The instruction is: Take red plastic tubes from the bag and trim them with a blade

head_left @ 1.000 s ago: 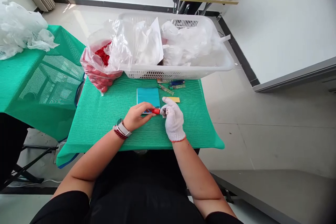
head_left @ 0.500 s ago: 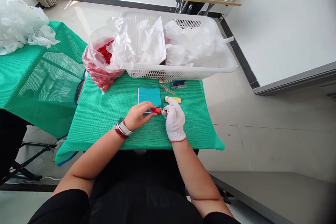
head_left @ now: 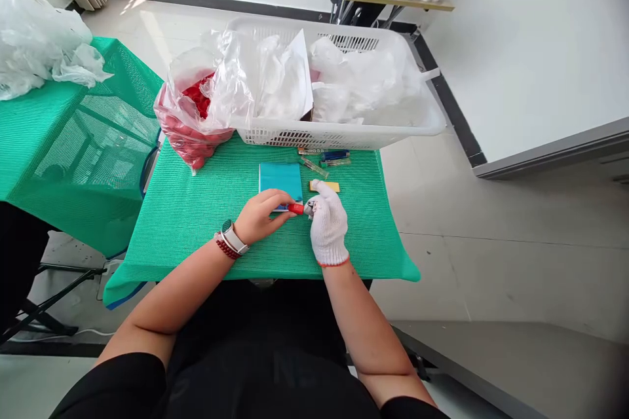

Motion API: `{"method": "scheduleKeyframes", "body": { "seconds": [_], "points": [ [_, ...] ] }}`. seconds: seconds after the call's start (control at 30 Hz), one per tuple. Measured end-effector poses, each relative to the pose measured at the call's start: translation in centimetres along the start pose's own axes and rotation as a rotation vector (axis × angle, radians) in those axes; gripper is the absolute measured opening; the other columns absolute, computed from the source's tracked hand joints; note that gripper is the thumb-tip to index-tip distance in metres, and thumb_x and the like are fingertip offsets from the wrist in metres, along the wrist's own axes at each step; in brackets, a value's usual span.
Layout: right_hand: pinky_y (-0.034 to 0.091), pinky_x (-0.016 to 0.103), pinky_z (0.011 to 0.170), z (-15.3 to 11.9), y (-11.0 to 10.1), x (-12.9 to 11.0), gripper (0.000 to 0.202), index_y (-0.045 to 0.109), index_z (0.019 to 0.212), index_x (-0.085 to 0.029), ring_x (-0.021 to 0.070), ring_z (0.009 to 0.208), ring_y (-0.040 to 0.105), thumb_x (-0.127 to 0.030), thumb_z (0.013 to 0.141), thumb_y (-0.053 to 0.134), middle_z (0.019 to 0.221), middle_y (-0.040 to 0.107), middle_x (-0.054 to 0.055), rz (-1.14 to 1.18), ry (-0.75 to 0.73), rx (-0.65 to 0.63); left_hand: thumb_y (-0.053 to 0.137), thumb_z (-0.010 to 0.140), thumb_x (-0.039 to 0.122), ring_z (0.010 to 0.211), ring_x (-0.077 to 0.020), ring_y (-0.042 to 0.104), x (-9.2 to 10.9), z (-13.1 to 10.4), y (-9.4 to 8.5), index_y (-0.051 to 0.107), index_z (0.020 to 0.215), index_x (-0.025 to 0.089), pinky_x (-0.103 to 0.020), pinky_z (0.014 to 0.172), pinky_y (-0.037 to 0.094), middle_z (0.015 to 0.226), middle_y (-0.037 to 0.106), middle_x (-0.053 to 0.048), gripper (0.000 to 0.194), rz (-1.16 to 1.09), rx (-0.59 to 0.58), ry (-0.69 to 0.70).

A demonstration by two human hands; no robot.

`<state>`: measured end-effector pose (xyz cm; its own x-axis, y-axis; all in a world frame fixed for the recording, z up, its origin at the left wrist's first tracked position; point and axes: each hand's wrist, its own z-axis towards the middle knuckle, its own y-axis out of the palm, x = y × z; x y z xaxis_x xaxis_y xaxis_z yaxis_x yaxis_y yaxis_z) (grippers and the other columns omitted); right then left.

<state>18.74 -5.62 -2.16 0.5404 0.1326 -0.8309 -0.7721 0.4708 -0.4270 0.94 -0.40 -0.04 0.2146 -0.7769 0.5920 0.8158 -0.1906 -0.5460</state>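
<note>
The small, glossy red cylinder-like piece (head_left: 296, 208) now appears to meet the grey metal piece (head_left: 308, 208); the gap of moments ago looks closed, suggesting contact.
Short and smooth, it sits over the green mesh-covered table (head_left: 196, 222), by a flat blue rectangular pad (head_left: 280, 176), pinched by the bare left hand (head_left: 264, 216); the white-gloved right hand (head_left: 329, 226) curls around the metal.

The white basket (head_left: 388, 138) and the red-filled bag (head_left: 196, 141) are blocking the far side. Outward of the left hand (head_left: 263, 215) and the right hand (head_left: 328, 226), green cloth (head_left: 189, 222) is lying free.
</note>
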Motion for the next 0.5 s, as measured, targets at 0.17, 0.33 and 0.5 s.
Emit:
{"method": "scheduleKeyframes", "body": {
  "seconds": [0.17, 0.33, 0.5],
  "points": [
    [0.054, 0.031, 0.070, 0.0, -0.4, -1.2, 0.041, 0.067, 0.122, -0.017, 0.0151, 0.067, 0.064, -0.030, 0.096, 0.037, 0.078, 0.071, 0.003, 0.001, 0.018, -0.040, 0.066, 0.091, 0.023, 0.085, -0.0162, 0.066, 0.1, 0.0, 0.0, 0.061, 0.103, 0.018, -0.027, 0.071, 0.055, 0.095, 0.072, -0.006, 0.014, 0.035, 0.016, -0.054],
    [0.055, 0.033, 0.074, -0.1, -0.4, -1.0, 0.042, 0.066, 0.122, -0.017, 0.0164, 0.076, 0.066, -0.031, 0.096, 0.036, 0.090, 0.073, 0.006, 0.046, 0.032, -0.030, 0.066, 0.091, 0.026, 0.084, -0.0170, 0.066, 0.1, 0.0, 0.0, 0.062, 0.102, 0.019, -0.029, 0.072, 0.055, 0.094, 0.072, -0.006, 0.014, 0.059, -0.009, -0.047],
    [0.055, 0.032, 0.074, 0.0, -0.3, -0.9, 0.042, 0.066, 0.123, -0.017, 0.0157, 0.073, 0.066, -0.032, 0.097, 0.036, 0.085, 0.072, 0.005, 0.001, 0.053, -0.022, 0.066, 0.091, 0.026, 0.083, -0.0160, 0.067, 0.0, 0.0, -0.1, 0.062, 0.101, 0.019, -0.027, 0.070, 0.055, 0.093, 0.072, -0.006, 0.014, 0.034, -0.008, -0.056]
  ]
}}
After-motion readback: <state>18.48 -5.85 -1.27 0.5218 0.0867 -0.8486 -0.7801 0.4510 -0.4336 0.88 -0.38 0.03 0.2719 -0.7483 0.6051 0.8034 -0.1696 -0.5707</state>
